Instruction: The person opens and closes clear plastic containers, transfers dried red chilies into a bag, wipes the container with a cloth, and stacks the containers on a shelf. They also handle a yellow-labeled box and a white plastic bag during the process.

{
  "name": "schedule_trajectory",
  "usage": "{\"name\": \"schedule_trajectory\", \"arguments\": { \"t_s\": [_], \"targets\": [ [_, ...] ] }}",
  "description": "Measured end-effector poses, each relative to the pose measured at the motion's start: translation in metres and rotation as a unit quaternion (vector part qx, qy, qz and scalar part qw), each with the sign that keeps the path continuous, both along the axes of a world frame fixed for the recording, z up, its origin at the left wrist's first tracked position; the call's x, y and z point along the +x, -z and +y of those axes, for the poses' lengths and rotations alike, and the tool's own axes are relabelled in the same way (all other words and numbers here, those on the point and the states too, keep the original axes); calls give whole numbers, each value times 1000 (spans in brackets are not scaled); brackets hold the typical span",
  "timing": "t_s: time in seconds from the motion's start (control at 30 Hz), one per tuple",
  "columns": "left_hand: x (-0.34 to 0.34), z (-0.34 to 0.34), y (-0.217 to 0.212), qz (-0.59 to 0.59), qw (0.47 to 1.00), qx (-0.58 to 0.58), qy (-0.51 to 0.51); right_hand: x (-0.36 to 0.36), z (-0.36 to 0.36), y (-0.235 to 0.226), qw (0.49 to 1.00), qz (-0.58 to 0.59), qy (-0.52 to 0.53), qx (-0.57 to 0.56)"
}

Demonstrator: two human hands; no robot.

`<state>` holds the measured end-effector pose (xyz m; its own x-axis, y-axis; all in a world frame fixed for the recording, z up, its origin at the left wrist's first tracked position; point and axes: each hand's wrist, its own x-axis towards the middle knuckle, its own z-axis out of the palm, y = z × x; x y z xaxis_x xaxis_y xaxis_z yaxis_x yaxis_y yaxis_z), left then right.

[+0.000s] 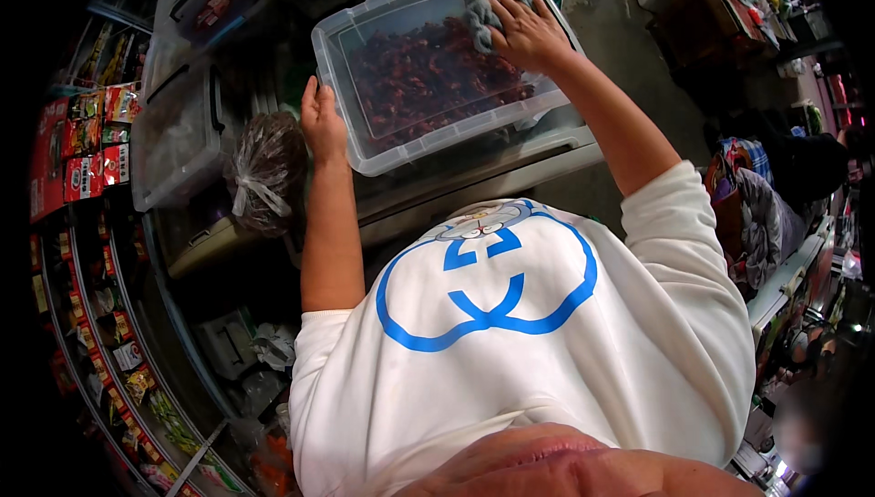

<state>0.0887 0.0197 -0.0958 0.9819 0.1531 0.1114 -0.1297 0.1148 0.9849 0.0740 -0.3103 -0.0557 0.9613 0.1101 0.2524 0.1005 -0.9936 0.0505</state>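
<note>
With snack packets [84,177] well left of straight left fingers [312,98], touching a lidded translucent storage box [387,159]; pressing grey cloth [478,20] onto it beneath spread right fingers [512,10].

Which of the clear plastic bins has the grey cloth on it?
The large bin holding dark red pieces: the grey cloth lies under the right hand. The upper-left bin and lower-left bin show no cloth.

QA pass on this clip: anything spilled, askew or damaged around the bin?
Nothing stands out. The clear bin looks whole, its dark red contents inside, no spill visible. The right hand is on a bunched grey cloth over the lid; the left hand is at the bin's left side. The knotted bag looks intact.
</note>
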Motion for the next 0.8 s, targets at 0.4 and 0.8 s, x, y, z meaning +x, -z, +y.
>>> {"name": "schedule_trajectory", "arguments": {
  "t_s": [0.4, 0.8],
  "targets": [
    [-2, -2, -4, 26, 998, -57, -8, -126, 36, -36, 997, 56, 17, 43],
    [10, 12, 5, 14, 1000, -8, 24, -116, 185, -37, 965, 55, -220, 135]
  ]
}}
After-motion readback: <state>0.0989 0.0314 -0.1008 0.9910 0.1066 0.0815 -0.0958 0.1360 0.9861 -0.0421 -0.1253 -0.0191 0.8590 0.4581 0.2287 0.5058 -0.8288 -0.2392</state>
